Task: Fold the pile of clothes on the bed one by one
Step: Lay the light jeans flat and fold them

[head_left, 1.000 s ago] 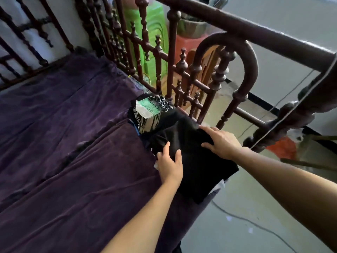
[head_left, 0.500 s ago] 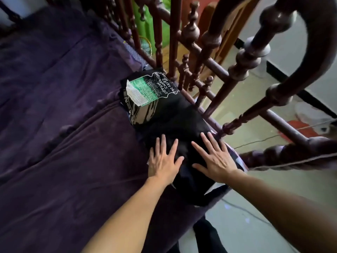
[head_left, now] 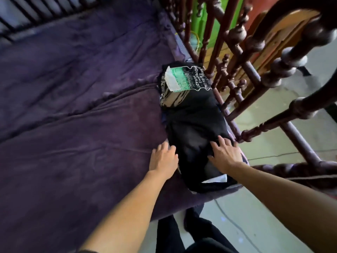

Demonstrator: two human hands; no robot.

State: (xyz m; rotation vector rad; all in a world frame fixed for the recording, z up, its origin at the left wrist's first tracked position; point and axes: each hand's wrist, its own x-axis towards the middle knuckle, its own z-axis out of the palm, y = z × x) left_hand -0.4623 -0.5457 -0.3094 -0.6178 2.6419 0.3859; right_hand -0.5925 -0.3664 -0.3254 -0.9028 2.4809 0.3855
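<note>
Smoothing step, by the look of it: pressing a folded black garment (head_left: 195, 143) flat on the purple bed cover (head_left: 73, 125), near the bed's right edge. To do it well, sweep from the middle outward with flat palms, push out creases and trapped air, and square the edges. Avoid nudging the printed black T-shirt (head_left: 182, 84) lying folded at the garment's far end, touching or overlapping it; cannot tell which. Tuck in the white corner (head_left: 218, 179) peeking out at the near end. Avoid dragging the bundle toward the wooden rail (head_left: 237, 99) just beside it on the right.

On the left hand (head_left: 163, 158), fingers (head_left: 164, 147) loosely spread and nearly straight, resting at the garment's left edge and partly on the cover, gripping nothing. On the right hand (head_left: 227, 155), fingers (head_left: 223, 143) spread wide and straight, laid palm-down on top of the garment toward its right side, pressing the cloth rather than pinching it.
</note>
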